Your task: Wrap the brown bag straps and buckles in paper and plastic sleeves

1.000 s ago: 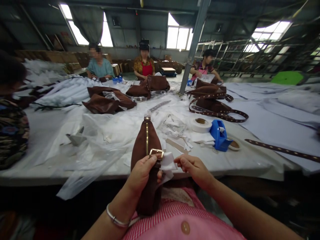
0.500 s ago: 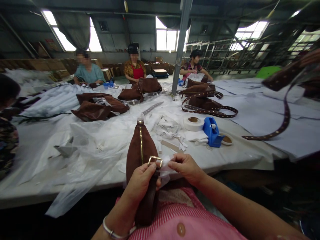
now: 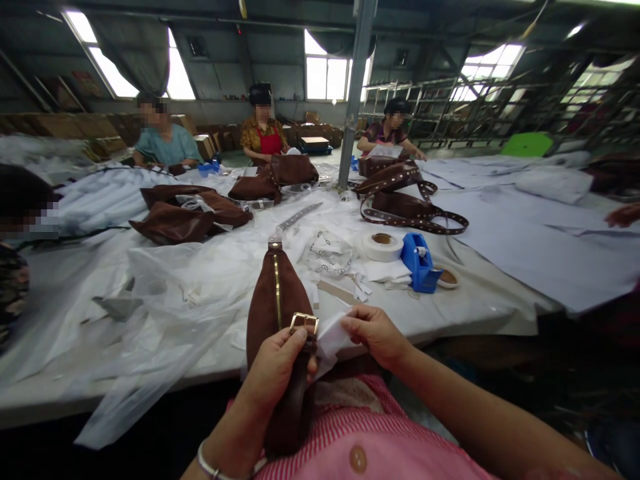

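Note:
A brown suede bag (image 3: 267, 293) with a gold zip lies partly on the table's front edge, its near end reaching into my lap. My left hand (image 3: 280, 363) grips its strap end just below a gold buckle (image 3: 304, 324), thumb on top. To the right, my right hand (image 3: 375, 333) pinches a thin white sheet (image 3: 332, 343), tissue or soft plastic, which stretches across to the buckle. Where the sheet meets the strap is hidden behind my left fingers.
A blue tape dispenser (image 3: 419, 263) and a white tape roll (image 3: 382, 246) stand right of the bag. Clear plastic (image 3: 165, 313) drapes over the left edge. Brown bags (image 3: 185, 213) and studded straps (image 3: 445, 223) lie farther back. Several co-workers surround the table, and a grey post (image 3: 354, 100) rises behind it.
The white sheet now shows more spread between my hands. The studded strap held up by another person at the right has gone from view. The whole view has shifted slightly.

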`<state>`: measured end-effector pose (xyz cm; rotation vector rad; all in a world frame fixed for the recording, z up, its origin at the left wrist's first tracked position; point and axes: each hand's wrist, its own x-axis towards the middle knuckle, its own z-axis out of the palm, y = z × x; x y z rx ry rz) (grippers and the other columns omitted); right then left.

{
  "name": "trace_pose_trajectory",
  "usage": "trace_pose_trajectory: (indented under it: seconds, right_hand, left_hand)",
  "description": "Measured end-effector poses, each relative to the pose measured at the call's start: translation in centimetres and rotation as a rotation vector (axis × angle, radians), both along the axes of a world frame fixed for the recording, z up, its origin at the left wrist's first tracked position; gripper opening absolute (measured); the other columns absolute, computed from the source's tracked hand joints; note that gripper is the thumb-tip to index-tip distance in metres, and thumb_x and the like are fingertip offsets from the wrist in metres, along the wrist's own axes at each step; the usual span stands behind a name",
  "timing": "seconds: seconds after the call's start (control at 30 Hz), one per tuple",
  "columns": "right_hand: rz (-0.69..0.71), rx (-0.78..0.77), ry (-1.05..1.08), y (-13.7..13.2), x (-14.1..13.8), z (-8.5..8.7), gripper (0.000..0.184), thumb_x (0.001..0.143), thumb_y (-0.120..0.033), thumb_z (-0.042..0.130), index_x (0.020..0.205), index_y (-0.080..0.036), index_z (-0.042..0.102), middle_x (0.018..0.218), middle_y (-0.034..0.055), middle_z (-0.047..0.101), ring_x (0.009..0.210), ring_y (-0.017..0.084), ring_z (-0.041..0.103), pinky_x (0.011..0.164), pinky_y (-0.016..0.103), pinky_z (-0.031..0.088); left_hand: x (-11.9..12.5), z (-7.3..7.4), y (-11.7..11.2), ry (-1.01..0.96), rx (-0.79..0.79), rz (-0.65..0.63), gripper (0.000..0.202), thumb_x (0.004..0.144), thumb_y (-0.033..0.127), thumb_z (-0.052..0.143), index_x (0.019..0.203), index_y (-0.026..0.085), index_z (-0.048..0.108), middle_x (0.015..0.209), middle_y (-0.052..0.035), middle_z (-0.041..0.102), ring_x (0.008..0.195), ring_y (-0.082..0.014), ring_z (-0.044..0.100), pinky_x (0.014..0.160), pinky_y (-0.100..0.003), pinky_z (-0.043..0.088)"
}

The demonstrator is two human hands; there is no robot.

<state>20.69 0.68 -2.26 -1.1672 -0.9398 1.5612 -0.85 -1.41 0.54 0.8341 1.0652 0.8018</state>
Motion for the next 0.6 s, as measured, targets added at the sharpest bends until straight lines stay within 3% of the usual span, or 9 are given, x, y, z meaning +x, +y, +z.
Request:
trace_pose_trajectory:
  seconds: [0.13,0.23,0.43,0.6]
  right_hand:
    - [-0.001,0.088,-0.155,0.0,-0.2,1.0,0.037,0.063,-0.043,0.086,0.071,-0.011,0.068,0.066,0.0018,0.061,0.062,0.011,0.048,0.062,0.025,0.037]
    - [0.049,0.104,-0.159,-0.2,-0.5,1.3,0.038,0.063,-0.043,0.086,0.072,-0.011,0.068,0.071,0.0034,0.064,0.067,0.013,0.052,0.067,0.027,0.040]
    - [0.092,-0.068,0.101,-0.7,-1.1,0.0,0.043,0.059,-0.044,0.089,0.068,-0.012,0.062,0.058,-0.0004,0.054,0.051,0.008,0.042,0.050,0.022,0.028]
    - [0.032,-0.171,0.264,-0.5,-1.1,0.1,0.048,0.050,-0.039,0.094,0.063,-0.013,0.055,0.056,-0.0022,0.051,0.048,0.007,0.043,0.047,0.021,0.029]
  left_hand:
    - [-0.1,-0.2,0.1,-0.051,0.039,-0.040,0.051,0.087,0.055,0.064,0.113,0.012,0.055,0.056,-0.0037,0.062,0.046,-0.0134,0.053,0.050,-0.022,0.043]
    - [-0.1,-0.6,0.3,-0.065,0.022,-0.076,0.057,0.083,0.058,0.068,0.113,0.012,0.056,0.056,-0.0044,0.062,0.046,-0.0135,0.053,0.048,-0.021,0.042]
    - [0.0,-0.4,0.3,-0.026,-0.055,-0.027,0.057,0.080,0.058,0.071,0.114,0.013,0.058,0.058,-0.0033,0.062,0.045,-0.0128,0.052,0.046,-0.020,0.040]
    - [0.0,0.0,0.2,0.021,-0.044,-0.010,0.060,0.079,0.058,0.071,0.115,0.011,0.059,0.058,-0.0045,0.063,0.045,-0.0134,0.053,0.046,-0.021,0.041]
